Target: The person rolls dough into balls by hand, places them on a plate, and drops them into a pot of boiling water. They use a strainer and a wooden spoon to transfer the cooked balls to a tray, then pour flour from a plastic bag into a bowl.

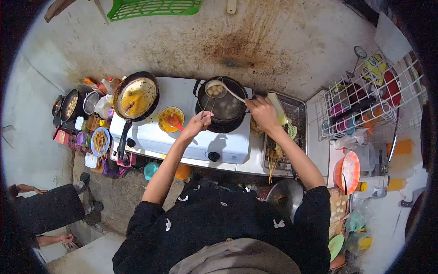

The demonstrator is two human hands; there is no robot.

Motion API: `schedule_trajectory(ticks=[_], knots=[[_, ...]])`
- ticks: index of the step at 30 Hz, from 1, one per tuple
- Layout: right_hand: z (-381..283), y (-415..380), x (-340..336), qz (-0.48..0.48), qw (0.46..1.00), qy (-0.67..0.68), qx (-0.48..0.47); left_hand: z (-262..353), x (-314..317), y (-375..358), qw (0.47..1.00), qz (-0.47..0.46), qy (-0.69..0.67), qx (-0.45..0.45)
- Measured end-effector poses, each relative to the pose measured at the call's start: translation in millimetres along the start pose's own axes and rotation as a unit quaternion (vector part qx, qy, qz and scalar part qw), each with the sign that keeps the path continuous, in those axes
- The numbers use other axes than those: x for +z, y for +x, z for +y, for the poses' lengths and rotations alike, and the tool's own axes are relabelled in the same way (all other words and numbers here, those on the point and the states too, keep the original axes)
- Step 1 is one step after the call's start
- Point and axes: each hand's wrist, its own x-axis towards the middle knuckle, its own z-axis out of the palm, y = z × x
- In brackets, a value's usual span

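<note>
Over the black pot on the right burner, my left hand is closed around the thin handle of a wire strainer. Several round pale balls sit in its basket, above the pot's murky liquid, where more balls float. My right hand grips a long pale ladle from the right side. The ladle's head overlaps the strainer's basket in this view. Both hands are near the pot's rim, left one in front and right one to the side.
A frying pan with yellow residue stands on the left of the white stove. Beside it is a yellow bowl with a red spoon. Skewers lie in a metal tray at right. Another person is at lower left.
</note>
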Motion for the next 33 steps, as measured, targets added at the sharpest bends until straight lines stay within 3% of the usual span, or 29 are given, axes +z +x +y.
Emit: schedule_trajectory(ticks=[13, 16, 18, 19, 21, 25, 27, 28, 30, 31, 33], knots=[[13.8, -2.2, -23.5, 0.097, 0.994, -0.028, 0.041, 18.4, 6.6, -3.1, 1.000, 0.014, -0.020, -0.013], [13.1, 0.4, -32.4, 0.104, 0.990, -0.005, 0.092, 29.4, 8.8, -5.7, 1.000, 0.023, -0.014, -0.015], [15.7, 0.6, -33.3, 0.090, 0.977, 0.030, 0.193, 35.4, 8.8, -6.1, 1.000, -0.003, 0.001, 0.001], [19.9, 0.2, -32.4, 0.089, 0.977, 0.030, 0.194, 36.4, 8.8, -6.1, 1.000, -0.004, 0.001, 0.000], [31.3, 1.4, -28.5, 0.036, 0.944, 0.124, 0.305, 39.2, 9.5, -6.1, 1.000, -0.012, 0.000, 0.010], [35.9, 6.7, -13.8, -0.031, 0.940, 0.120, 0.317, 46.9, 12.0, -10.0, 1.000, -0.002, 0.003, 0.018], [29.3, 8.5, -0.8, -0.025, 0.989, 0.017, 0.148, 48.8, 11.9, -10.5, 1.000, 0.010, 0.017, 0.018], [23.8, 14.8, 6.3, -0.025, 0.988, 0.017, 0.151, 48.9, 12.0, -10.6, 1.000, 0.008, 0.019, 0.017], [11.2, 31.9, 16.8, -0.174, 0.980, 0.026, 0.092, 49.2, 11.4, -11.6, 1.000, 0.012, 0.014, 0.012], [10.1, 30.4, 25.9, -0.173, 0.980, 0.027, 0.093, 48.3, 11.6, -12.0, 1.000, 0.011, 0.015, 0.011], [6.2, 29.4, 41.6, -0.063, 0.996, -0.053, -0.028, 46.4, 11.7, -11.1, 1.000, 0.015, 0.003, 0.011]])
